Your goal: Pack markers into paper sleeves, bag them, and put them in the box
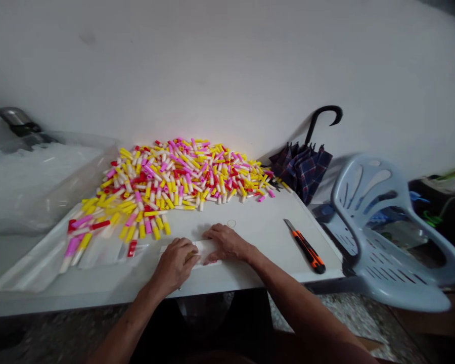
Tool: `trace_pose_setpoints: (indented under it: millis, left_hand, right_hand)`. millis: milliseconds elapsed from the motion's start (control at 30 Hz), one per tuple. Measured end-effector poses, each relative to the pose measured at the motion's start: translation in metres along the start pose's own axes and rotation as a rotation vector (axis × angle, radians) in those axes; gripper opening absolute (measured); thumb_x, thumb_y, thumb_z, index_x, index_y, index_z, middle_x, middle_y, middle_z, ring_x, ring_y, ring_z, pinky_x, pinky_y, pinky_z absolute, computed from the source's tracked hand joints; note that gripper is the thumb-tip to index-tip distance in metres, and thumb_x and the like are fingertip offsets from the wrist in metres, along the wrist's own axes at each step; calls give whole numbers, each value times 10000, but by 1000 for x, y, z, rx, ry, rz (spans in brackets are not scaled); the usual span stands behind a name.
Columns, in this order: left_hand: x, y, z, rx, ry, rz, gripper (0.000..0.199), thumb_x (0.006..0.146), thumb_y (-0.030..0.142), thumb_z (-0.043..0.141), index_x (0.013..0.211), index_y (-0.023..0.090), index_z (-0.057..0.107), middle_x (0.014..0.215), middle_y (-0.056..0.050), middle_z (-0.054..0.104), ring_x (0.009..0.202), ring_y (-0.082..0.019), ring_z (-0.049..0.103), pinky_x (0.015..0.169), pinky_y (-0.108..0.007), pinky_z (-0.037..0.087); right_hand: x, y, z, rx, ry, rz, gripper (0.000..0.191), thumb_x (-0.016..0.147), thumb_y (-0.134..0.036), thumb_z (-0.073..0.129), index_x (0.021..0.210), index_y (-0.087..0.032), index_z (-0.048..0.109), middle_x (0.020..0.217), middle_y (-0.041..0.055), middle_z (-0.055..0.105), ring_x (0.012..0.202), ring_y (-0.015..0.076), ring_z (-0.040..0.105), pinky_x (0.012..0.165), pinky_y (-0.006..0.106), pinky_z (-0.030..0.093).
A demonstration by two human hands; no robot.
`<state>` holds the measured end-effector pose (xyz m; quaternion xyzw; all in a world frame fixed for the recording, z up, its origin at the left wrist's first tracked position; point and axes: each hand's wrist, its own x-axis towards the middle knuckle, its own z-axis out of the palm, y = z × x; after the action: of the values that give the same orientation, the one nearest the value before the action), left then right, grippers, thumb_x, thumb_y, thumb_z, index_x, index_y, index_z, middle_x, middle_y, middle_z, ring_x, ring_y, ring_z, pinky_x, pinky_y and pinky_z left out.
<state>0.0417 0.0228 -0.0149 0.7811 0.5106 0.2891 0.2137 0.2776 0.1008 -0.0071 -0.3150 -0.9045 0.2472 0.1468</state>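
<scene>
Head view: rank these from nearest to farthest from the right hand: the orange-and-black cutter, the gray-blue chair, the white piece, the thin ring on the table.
From the right hand:
1. White piece: at the hand, between both hands.
2. Thin ring: just beyond the hand.
3. Orange-and-black cutter: to the right, on the table.
4. Gray-blue chair: farther right, past the table's edge.

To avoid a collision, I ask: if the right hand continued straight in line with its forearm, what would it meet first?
Probably the pile of coloured tubes, at its near edge, forward and left of the right hand; depth is uncertain here.
</scene>
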Motion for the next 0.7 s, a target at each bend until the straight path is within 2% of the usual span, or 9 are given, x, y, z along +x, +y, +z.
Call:
trace_pose_setpoints:
  millis: [67,100,167,200,267,367,500,600,700]
  left_hand:
    - [2,1,-2,-22,-20,-21,141,935,217,629,808,239,688,905,-29,698,919,-237,617,851,-382,460]
    - [2,1,-1,-29,-10,-23,157,938,212,620,797,236,684,886,-28,699,905,-236,615,848,-384,458]
    - [0,0,5,-42,45,-19,160,960,230,608,818,233,682,873,-29,704,888,-237,610,848,-391,455]
    - [-2,-1,9,-48,83,-12,164,976,249,602,834,232,682,878,-30,709,888,-237,610,851,-395,453]
    - [-7,-2,16,-59,164,1,180,1002,283,591,856,233,684,901,-33,719,895,-234,613,861,-398,453]
    - [-13,-2,22,-75,235,18,196,1019,293,586,865,233,691,915,-32,728,899,-226,618,868,-394,456]
    - [-13,-1,21,-82,246,26,204,1027,291,595,857,226,688,892,-25,722,882,-216,608,851,-384,451]
    - [-13,-2,22,-75,265,40,182,1020,275,611,862,226,688,893,-17,721,880,-214,605,846,-380,447]
    - [-13,-4,23,-75,271,56,156,1013,265,622,877,231,691,912,-11,725,885,-215,610,846,-378,445]
  right_hand:
    - [3,12,-14,141,43,64,574,819,-518,851,1264,-192,692,1091,81,716,929,221,662,831,317,514]
    - [6,21,-22,177,130,141,474,877,-482,796,1237,-189,700,1052,63,723,869,193,661,793,292,510]
    - [16,40,-41,138,384,335,335,962,-430,672,1161,-164,715,978,50,723,802,168,641,756,272,492]
    - [23,51,-50,75,503,432,311,984,-413,621,1122,-152,719,949,53,718,800,169,632,756,273,481]
    - [40,70,-66,-16,630,561,305,995,-374,566,1095,-126,713,917,68,707,806,181,614,753,285,457]
    - [65,91,-80,-59,640,641,257,940,-335,609,1020,-117,720,849,71,696,763,191,587,717,291,426]
    - [83,102,-79,-74,598,661,186,915,-245,577,868,-142,725,802,68,705,745,192,592,691,282,405]
    - [74,104,-74,-97,571,660,239,954,-252,533,841,-150,718,798,74,716,759,201,608,691,286,407]
    - [52,105,-65,-138,544,675,241,988,-313,547,1007,-145,719,876,88,734,802,215,625,713,292,419]
